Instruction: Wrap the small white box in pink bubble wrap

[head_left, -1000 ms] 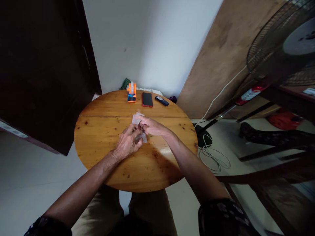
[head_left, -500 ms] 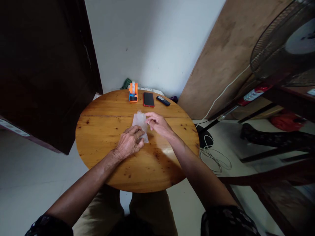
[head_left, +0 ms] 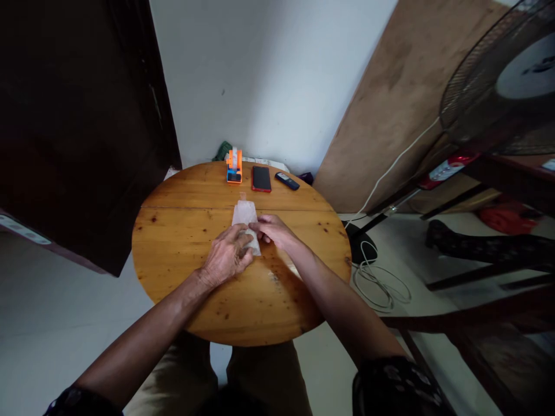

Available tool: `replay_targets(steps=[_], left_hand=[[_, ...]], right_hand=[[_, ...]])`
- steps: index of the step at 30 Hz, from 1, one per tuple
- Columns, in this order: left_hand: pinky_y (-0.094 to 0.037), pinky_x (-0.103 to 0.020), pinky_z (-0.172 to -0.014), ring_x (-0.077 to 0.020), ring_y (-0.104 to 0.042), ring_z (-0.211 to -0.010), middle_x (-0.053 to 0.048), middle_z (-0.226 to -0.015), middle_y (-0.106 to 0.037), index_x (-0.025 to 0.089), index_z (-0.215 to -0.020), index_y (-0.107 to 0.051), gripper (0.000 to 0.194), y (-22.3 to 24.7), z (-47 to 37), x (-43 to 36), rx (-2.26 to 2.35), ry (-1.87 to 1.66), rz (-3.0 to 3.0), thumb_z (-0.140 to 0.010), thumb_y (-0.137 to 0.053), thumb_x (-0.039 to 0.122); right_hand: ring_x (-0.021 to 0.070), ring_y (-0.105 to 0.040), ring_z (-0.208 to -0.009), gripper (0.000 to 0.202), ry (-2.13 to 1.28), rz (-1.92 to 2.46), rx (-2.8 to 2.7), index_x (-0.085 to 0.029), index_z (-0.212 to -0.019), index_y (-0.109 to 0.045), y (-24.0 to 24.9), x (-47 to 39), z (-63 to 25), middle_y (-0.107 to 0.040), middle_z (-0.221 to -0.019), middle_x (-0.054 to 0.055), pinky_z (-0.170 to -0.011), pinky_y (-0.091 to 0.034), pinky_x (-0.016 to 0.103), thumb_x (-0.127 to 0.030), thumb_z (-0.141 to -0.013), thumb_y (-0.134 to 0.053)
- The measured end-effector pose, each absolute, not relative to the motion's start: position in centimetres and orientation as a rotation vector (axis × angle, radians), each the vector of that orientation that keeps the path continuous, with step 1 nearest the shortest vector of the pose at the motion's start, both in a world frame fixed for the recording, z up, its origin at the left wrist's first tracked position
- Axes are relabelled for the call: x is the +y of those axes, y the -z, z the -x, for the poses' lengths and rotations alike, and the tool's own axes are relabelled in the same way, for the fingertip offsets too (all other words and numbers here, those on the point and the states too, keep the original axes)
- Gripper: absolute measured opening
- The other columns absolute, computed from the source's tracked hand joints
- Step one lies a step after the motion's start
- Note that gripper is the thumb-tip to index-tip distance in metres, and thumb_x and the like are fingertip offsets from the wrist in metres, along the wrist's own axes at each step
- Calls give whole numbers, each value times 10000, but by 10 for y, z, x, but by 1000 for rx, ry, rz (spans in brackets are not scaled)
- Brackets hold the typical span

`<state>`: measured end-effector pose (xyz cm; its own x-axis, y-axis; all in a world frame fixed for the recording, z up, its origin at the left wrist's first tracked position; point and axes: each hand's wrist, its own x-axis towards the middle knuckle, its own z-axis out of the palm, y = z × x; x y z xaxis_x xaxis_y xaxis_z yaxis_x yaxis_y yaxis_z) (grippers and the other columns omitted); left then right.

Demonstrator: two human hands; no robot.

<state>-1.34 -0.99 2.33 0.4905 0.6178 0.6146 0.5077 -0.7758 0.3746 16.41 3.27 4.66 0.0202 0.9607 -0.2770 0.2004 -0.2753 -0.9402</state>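
Observation:
A thin, whitish, see-through sheet (head_left: 244, 212) lies on the round wooden table, folded or layered into a narrow piece. A clear strip (head_left: 243, 196), which looks like tape, sticks out from its far end. My left hand (head_left: 228, 253) rests over the near left part of the sheet, fingers bent and holding it against the tabletop. At the sheet's right edge, my right hand (head_left: 273, 229) has its thumb and fingertips pressed together in a pinch. The fingers hide part of the sheet's middle.
An orange and blue tape dispenser (head_left: 235, 166), a dark phone with red edges (head_left: 261, 179) and a small black handheld device (head_left: 287, 181) lie along the table's (head_left: 173, 242) far side. A wall stands behind; a fan (head_left: 498, 86) and cable (head_left: 381, 283) are right.
My right hand has come nearer along the sheet's right edge, and its fingers have closed. The far end of the sheet now lies flatter. My left hand has barely moved.

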Motion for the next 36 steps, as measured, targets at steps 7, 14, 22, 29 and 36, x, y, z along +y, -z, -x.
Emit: replay_targets(steps=[7,14,22,29,36], left_hand=[[-545,-457,-980,-283,-641,-1123,-125,-1253,-673,169,-1066,-675,240,-26,13,-10,957,-1105,-2565,-842,-590,187],[-524,-462,-1004,-280,-622,-1148,-116,-1235,-673,170,-1079,-676,276,-25,11,-9,943,-1126,-2477,-820,-583,152],[-564,-401,-897,-247,-646,-1019,-107,-1186,-607,188,-1090,-714,312,-18,15,-8,1027,-1115,-2430,-797,-607,192],[-570,-354,-859,-218,-651,-980,-91,-1131,-597,193,-1046,-715,259,-15,14,-7,1024,-1163,-2437,-821,-586,197],[-565,-327,-859,-193,-648,-950,-87,-1100,-594,188,-1028,-704,224,-13,13,-7,982,-1211,-2418,-835,-592,213]], right_hand=[[113,-592,-642,198,-1329,1370,-1279,-172,-783,-652,-39,43,-161,-686,-690,-31,-596,-451,216,-133,-624,-763],[142,-622,-747,231,-1205,1294,-1391,-185,-893,-664,-40,37,-162,-709,-797,-16,-709,-488,252,-148,-666,-690],[130,-579,-673,69,-925,1397,-1670,-163,-781,-661,-46,24,-164,-680,-742,-13,-649,-465,240,-203,-727,-647],[166,-628,-824,329,-1248,1209,-1620,-190,-990,-657,-63,20,-175,-716,-890,-1,-758,-478,274,-194,-660,-657],[127,-596,-679,204,-1468,1209,-1365,-176,-818,-670,-51,38,-193,-693,-773,10,-592,-428,226,-326,-683,-701]])
